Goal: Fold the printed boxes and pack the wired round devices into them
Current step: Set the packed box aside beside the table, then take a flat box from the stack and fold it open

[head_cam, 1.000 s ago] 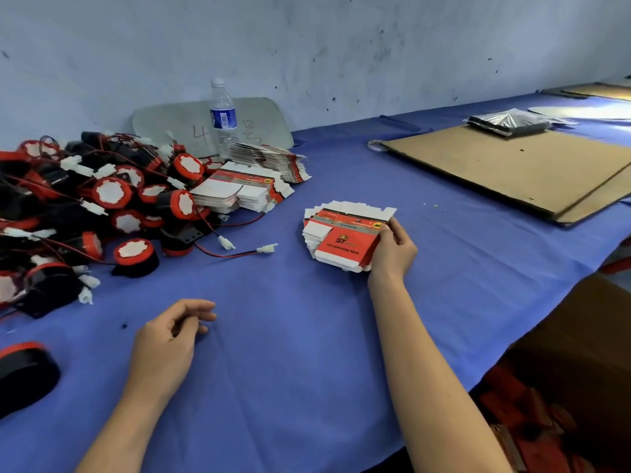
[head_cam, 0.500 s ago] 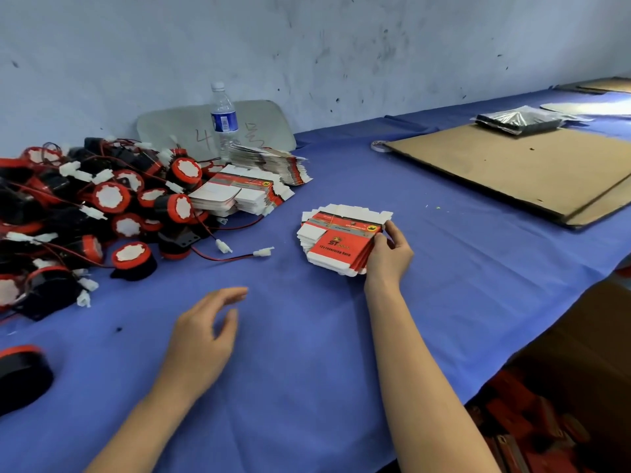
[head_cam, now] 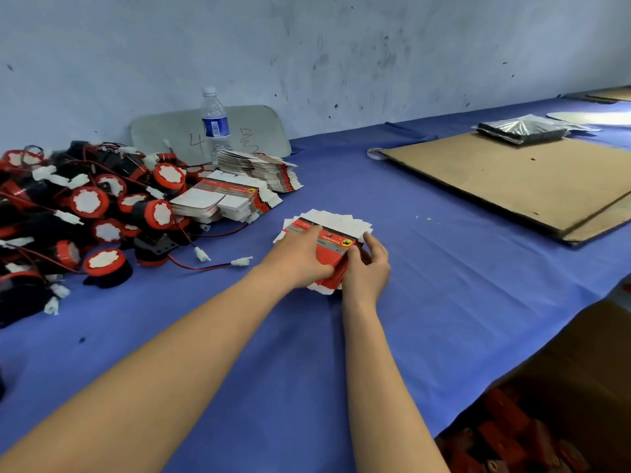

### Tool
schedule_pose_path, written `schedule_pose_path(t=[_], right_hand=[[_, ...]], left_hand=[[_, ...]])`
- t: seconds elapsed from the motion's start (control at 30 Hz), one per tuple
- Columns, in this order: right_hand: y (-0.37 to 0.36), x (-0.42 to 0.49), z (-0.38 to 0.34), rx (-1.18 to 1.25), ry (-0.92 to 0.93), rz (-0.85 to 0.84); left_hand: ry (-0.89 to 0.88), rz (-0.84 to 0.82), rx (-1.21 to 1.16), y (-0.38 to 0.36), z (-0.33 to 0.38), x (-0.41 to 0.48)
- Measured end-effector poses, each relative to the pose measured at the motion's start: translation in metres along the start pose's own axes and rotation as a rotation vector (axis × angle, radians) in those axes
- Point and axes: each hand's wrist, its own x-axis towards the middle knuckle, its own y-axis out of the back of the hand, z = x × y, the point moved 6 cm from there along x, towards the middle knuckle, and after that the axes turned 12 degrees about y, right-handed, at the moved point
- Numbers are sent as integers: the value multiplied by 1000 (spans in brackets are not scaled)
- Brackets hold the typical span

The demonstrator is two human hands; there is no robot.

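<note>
Already the stack of flat printed boxes [head_cam: 336,230] sits fanned and uneven on the blue tablecloth [head_cam: 426,285], mid-table, with white flaps sticking out on its far and left sides. The left hand [head_cam: 300,261] lies over its left half, fingers across the top and thumb against the near edge. The right hand [head_cam: 367,268] grasps the right edge, thumb on the red face and fingers curled round the far side.

Because the blanks are slick and skewed, peeling off one could likely drag two or three along, or spill the rest sideways. A loose red wire with a white connector [head_cam: 240,261] trails just left of the hands. A sleeveless forearm sweeping back could snag it and tug at the pile of wired round devices [head_cam: 88,203] on the far left.

Whether the left hand holds the whole stack or only the top blank cannot be told, since its palm covers the join. The print on the boxes is too small to read. The device pile runs off the left edge, and the carton [head_cam: 563,370] at near right is too dim to make out its red contents.
</note>
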Motion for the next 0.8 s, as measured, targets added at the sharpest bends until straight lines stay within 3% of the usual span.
schedule_pose_path(t=[0.23, 0.4, 0.53, 0.7, 0.8], right_hand=[[-1, 1, -1, -26, 32, -16], [-3, -4, -9, -106, 108, -24], [-2, -3, -6, -1, 39, 20], [1, -3, -6, -58, 24, 11], [4, -3, -8, -93, 45, 78]], left_hand=[[-12, 28, 78, 5, 8, -3], [-137, 148, 356, 17, 24, -11], [-218, 202, 474, 7, 36, -22], [-243, 266, 506, -5, 33, -26], [-252, 184, 424, -12, 18, -24]])
